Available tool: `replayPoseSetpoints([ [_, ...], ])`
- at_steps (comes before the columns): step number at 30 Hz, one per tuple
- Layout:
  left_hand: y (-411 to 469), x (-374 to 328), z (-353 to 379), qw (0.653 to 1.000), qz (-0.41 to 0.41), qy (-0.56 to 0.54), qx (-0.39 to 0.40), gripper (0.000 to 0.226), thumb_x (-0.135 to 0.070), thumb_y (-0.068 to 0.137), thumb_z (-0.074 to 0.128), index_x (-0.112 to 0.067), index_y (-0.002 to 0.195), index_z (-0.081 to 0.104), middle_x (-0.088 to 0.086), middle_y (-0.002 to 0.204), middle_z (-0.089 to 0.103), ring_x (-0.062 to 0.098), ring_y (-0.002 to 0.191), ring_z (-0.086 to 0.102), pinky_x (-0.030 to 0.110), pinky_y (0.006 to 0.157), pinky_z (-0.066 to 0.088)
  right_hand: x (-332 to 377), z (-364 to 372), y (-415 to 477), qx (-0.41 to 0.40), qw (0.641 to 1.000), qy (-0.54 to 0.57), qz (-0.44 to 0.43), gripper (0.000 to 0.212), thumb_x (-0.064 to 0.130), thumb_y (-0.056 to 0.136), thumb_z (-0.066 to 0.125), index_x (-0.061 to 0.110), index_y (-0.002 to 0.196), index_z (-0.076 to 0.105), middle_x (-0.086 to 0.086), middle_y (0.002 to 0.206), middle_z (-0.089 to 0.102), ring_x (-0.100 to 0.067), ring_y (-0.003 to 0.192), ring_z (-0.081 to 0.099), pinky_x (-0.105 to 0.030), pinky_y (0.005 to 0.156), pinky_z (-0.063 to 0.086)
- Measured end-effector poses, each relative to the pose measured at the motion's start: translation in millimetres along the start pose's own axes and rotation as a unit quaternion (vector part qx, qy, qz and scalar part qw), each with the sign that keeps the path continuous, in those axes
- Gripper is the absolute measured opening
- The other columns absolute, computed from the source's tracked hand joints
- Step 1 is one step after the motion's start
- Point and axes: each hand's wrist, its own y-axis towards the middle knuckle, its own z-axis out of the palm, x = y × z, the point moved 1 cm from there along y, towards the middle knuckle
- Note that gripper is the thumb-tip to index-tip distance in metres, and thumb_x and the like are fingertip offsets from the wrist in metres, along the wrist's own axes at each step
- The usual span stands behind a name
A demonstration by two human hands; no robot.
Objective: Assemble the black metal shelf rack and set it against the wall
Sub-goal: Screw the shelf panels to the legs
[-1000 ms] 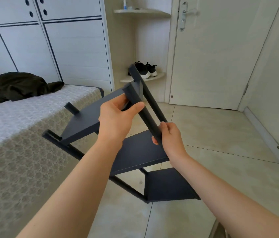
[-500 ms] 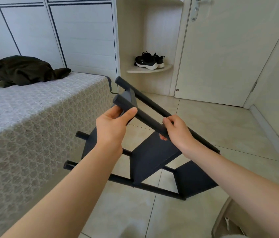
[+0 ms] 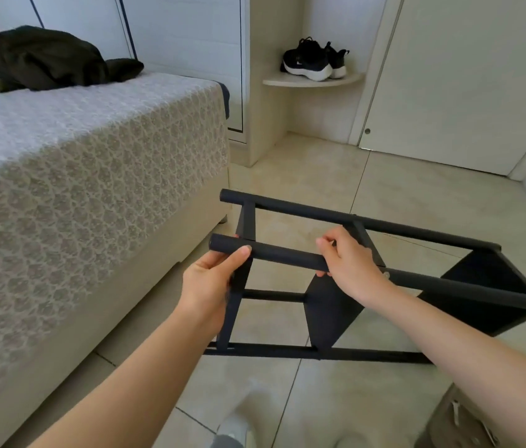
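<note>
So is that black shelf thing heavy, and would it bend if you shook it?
Probably not heavy: the rack is held by just the left hand and right hand. It's likely stiff, since its poles look straight. Those smooth round poles might slip in a loose grip.

Both forearms (image 3: 125, 376) are bare right down to the lower edge, as are the left hand (image 3: 208, 286) and the right hand (image 3: 350, 266). The fingernails are short. Below, a foot (image 3: 231, 430) wears something pale grey (sock or slipper, too blurred to tell).
</note>
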Motion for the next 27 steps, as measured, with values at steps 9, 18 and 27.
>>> replayPoseSetpoints([
  [9,20.2,71.6,-39.9,0.999,-0.041,-0.031,-0.002,0.056,-0.031,0.065,0.081,-0.011,0.117,0.072,0.002,0.12,0.074,0.018,0.112,0.07,0.036,0.102,0.047,-37.6,51.0,5.7,0.046,0.999,-0.012,-0.007,0.014,0.035,0.104,0.038,0.024,0.105,0.046,0.002,0.084,0.063,-0.026,0.1,0.059,-0.031,0.081,0.053],
  [18,17.9,107.3,-58.5,0.997,-0.045,-0.067,-0.004,0.061,-0.03,0.063,0.084,-0.01,0.118,0.07,0.003,0.124,0.072,0.017,0.113,0.069,0.022,0.088,0.056,-49.4,68.9,-3.8,0.055,0.998,-0.033,-0.017,0.016,0.036,0.102,0.04,0.022,0.1,0.049,0.007,0.073,0.064,-0.02,0.09,0.059,-0.035,0.083,0.044],
  [27,21.1,87.5,-70.8,0.993,0.009,0.116,0.013,0.044,-0.036,0.059,0.084,-0.018,0.099,0.076,-0.014,0.116,0.074,0.008,0.105,0.071,0.022,0.086,0.055,-47.2,62.8,-5.1,0.093,0.994,-0.056,0.002,0.02,0.038,0.1,0.046,0.02,0.104,0.053,0.006,0.089,0.063,-0.018,0.09,0.062,-0.038,0.089,0.048],
])
